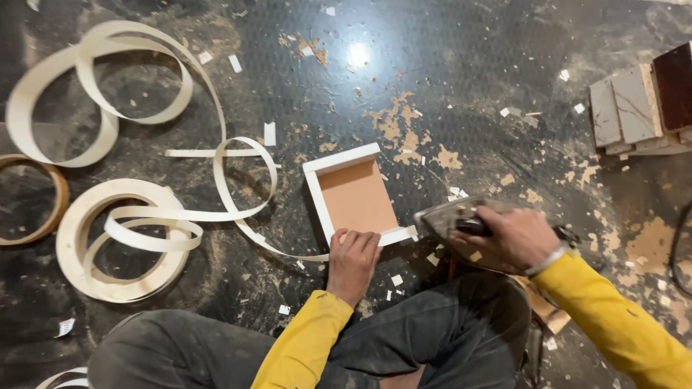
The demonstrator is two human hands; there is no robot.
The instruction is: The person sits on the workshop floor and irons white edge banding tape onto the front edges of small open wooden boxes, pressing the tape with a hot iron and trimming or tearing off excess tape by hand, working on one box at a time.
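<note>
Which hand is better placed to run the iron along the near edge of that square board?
Right, probably. The right hand already grips the clothes iron, whose tip sits at the near corner of the square board. The left hand is pressed on the board's near edge.

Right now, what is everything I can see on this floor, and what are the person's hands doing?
Small board: one, tan face with white edging, centre of floor.
Clothes iron: one, grey, at the board's lower right corner.
Edge-banding rolls: about three, cream, one tan, far left, with loose strip curling to the board.
Stacked board offcuts: several, pale and dark brown, upper right.
Scraps: many, white, scattered.
Floor: dark, speckled with dust.
Left hand: pressing the board's near edge.
Right hand: gripping the iron.
</note>
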